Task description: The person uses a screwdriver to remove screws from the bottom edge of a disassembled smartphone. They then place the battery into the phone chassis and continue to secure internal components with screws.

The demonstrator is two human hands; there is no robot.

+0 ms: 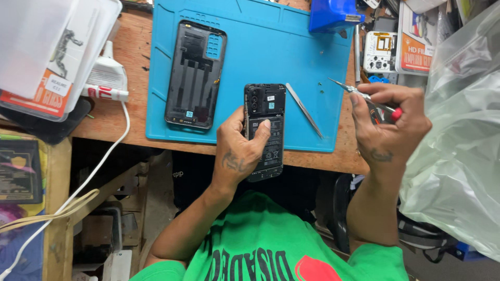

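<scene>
My left hand grips an opened black smartphone with its back cover off, battery and circuit board showing, thumb lying across the battery. It is held over the near edge of a blue work mat. My right hand holds a small screwdriver with a red end cap, its thin tip pointing up and left, apart from the phone. The phone's removed black back cover lies inside-up on the mat to the left. Metal tweezers lie on the mat between the phone and my right hand.
A wooden bench carries the mat. A white glue tube and white boxes sit at left, with a white cable hanging down. A blue container and small packages stand at the back. A large clear plastic bag fills the right.
</scene>
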